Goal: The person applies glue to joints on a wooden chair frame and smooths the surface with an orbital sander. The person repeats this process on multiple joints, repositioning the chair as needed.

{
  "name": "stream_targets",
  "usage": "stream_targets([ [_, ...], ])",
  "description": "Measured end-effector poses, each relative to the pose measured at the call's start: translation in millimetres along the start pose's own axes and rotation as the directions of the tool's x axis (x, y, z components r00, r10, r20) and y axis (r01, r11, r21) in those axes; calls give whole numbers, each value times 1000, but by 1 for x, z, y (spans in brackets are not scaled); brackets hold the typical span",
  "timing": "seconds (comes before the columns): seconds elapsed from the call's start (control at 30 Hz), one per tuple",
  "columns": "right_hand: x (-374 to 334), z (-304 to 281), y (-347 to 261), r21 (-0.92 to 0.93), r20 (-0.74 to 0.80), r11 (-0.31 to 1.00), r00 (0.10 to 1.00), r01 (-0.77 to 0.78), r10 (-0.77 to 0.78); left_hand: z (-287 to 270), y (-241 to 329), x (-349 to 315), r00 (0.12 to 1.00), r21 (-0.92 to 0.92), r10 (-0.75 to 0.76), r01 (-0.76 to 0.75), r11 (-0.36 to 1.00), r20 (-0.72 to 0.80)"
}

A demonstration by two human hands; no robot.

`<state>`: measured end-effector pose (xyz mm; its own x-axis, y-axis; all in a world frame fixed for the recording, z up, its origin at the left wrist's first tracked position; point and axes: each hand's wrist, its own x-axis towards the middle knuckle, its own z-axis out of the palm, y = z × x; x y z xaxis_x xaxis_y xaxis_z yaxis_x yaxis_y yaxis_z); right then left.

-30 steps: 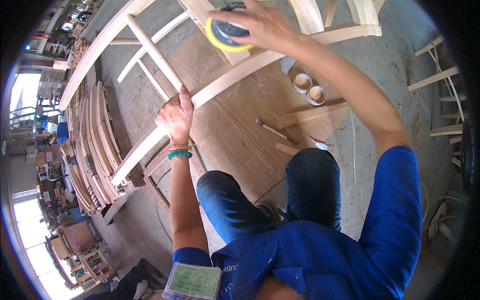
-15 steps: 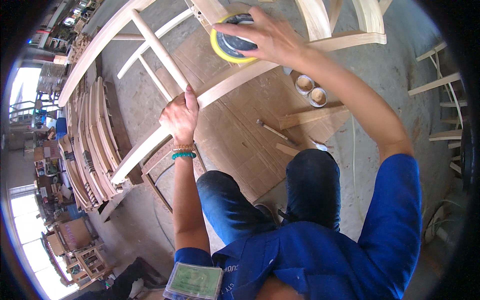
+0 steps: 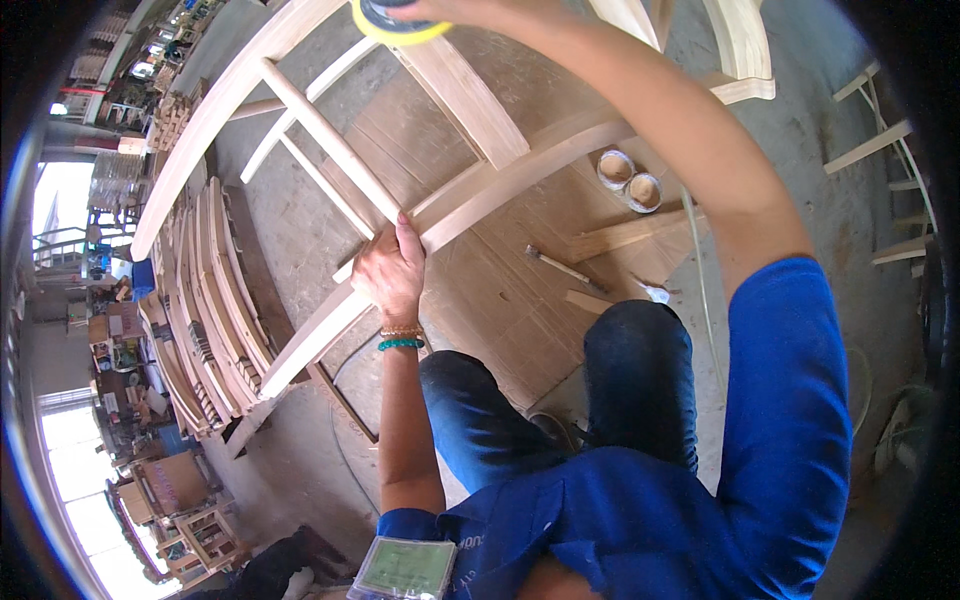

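A pale wooden chair frame (image 3: pixel 520 165) lies across the floor in front of me. My left hand (image 3: pixel 392 272) grips its curved rail where a thin spindle meets it. My right hand (image 3: pixel 440 10) reaches far forward at the top edge and holds a round yellow sander (image 3: pixel 398 22) pressed on a flat wooden slat (image 3: pixel 465 95) of the frame. The sander is partly cut off by the picture's rim. My knees in dark trousers show below.
A stack of curved wooden chair parts (image 3: pixel 215 290) stands at the left. A hammer (image 3: pixel 562 268), wood offcuts (image 3: pixel 625 238) and two small round tins (image 3: pixel 630 180) lie on a plywood sheet (image 3: pixel 500 300). A cable (image 3: pixel 345 400) runs over the concrete floor. More frames stand at the right.
My right hand has pushed the sander further away along the slat, toward the top edge. My left hand keeps its grip on the rail.
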<state>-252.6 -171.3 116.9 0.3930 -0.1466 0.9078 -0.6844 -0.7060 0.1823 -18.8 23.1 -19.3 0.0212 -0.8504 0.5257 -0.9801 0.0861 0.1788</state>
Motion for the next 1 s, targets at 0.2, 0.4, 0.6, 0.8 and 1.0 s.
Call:
stream_targets([
  [0.2, -8, -9, -17, 72, 244, 955, 933, -288, 263, 2, 0, -5, 1000, -7, 23, -23, 1000, -16],
  [0.4, -91, -49, -88, 131, 494, 936, 840, -328, 225, -3, -10, -4, 1000, 64, 5, -3, 998, -30],
  [0.6, -57, -43, -70, 121, 499, 923, 827, -364, 260, -5, -3, -13, 999, 21, -34, 33, 999, 23],
  [0.8, 23, -16, -35, 70, 363, 912, 862, -405, 355, -4, -1, -22, 1000, -29, 15, -15, 999, -10],
  [1.0, -33, -43, -61, 89, 493, 898, 803, -430, 336, -7, -13, 8, 800, 179, -194, 110, 978, 568],
])
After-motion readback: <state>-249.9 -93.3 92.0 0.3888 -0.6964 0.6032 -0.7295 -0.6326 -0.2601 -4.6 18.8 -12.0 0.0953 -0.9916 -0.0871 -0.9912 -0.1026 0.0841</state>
